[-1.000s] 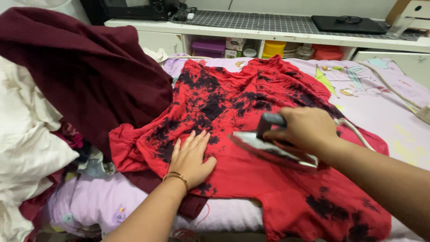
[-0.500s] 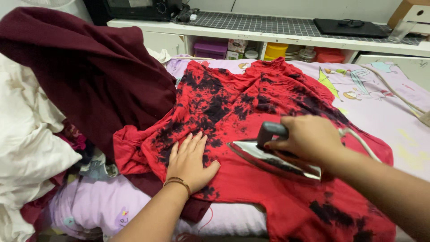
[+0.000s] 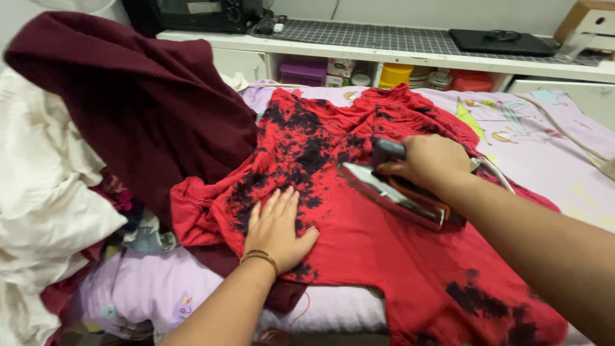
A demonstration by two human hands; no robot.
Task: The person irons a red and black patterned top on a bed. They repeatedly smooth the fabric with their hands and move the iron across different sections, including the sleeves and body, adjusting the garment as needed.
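Right hand closed around dark handle of iron; soleplate tilted, tip pointing left, resting on red garment. White cord emerging behind wrist. Left hand open, palm down, fingers spread, pressed flat on same garment just left of iron; thin bangle at wrist.

Garment: bright red with black splotched dye pattern, densest near upper middle and again near lower right hem. Spread across middle of surface, wrinkled along upper edge, flatter under the hands.

Surface beneath: padded, covered in lilac cloth with small cartoon prints. Dark maroon fabric heaped at upper left, overlapping red garment's left edge. White bedding or clothes piled at far left. Behind: white shelf with grid-patterned mat on top, black appliance at left end, flat black item at right end; purple box, yellow tub and red container in open compartment below.

Iron's underside not visible. Lower right hem of garment cut off by frame edge. Small items between white pile and lilac cloth too jumbled to identify.
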